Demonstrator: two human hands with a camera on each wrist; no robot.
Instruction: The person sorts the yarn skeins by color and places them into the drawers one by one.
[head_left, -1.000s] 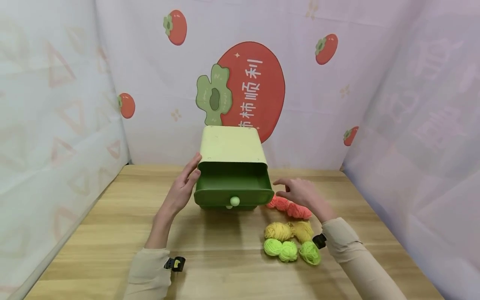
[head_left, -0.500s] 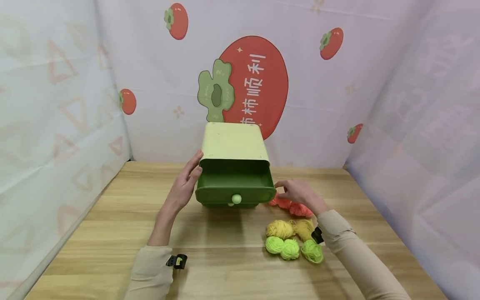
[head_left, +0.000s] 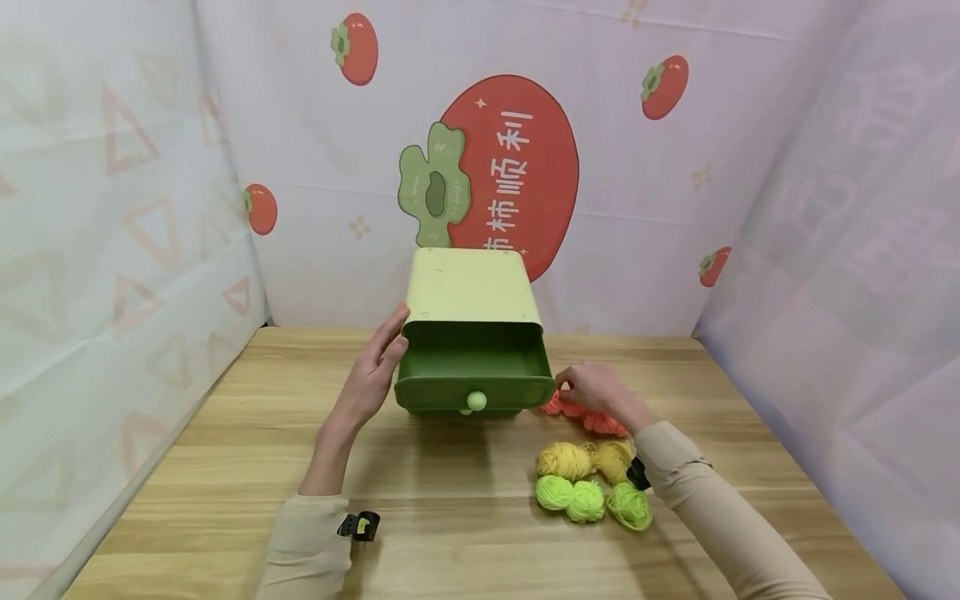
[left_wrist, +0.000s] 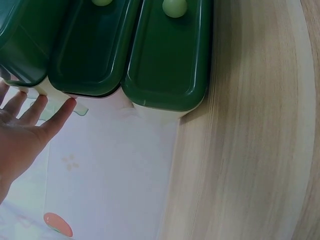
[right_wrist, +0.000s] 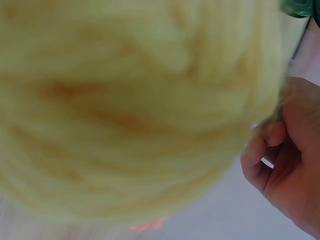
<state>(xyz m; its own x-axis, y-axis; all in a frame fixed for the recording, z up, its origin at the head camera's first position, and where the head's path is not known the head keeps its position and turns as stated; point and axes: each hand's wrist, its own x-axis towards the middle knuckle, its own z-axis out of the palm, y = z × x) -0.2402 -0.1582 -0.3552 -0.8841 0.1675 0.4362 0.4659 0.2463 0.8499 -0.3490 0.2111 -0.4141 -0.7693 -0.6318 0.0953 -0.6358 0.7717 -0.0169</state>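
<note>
A small cream drawer cabinet (head_left: 474, 283) with green drawers stands in the head view. Its top drawer (head_left: 476, 392) is pulled out, and the bare green floor shows inside. My left hand (head_left: 367, 383) rests with straight fingers along the cabinet's left side; the left wrist view shows those fingers (left_wrist: 62, 117) at the side below the drawer fronts. My right hand (head_left: 600, 390) is right of the drawer, its curled fingers pinching the left end of a row of coral-red yarn balls (head_left: 603, 423). In the right wrist view a blurred yellow yarn ball (right_wrist: 130, 110) hides the fingertips.
Nearer me lie two yellow yarn balls (head_left: 565, 460) and, in front of them, several lime-green yarn balls (head_left: 585, 502), below my right forearm. All lie on a wooden table (head_left: 420, 542). Printed cloth walls (head_left: 622, 200) enclose the back and sides.
My right hand has moved slightly down onto the left end of the coral-red yarn and its fingers have curled in. The left hand stays at the cabinet. The view has shifted slightly.
</note>
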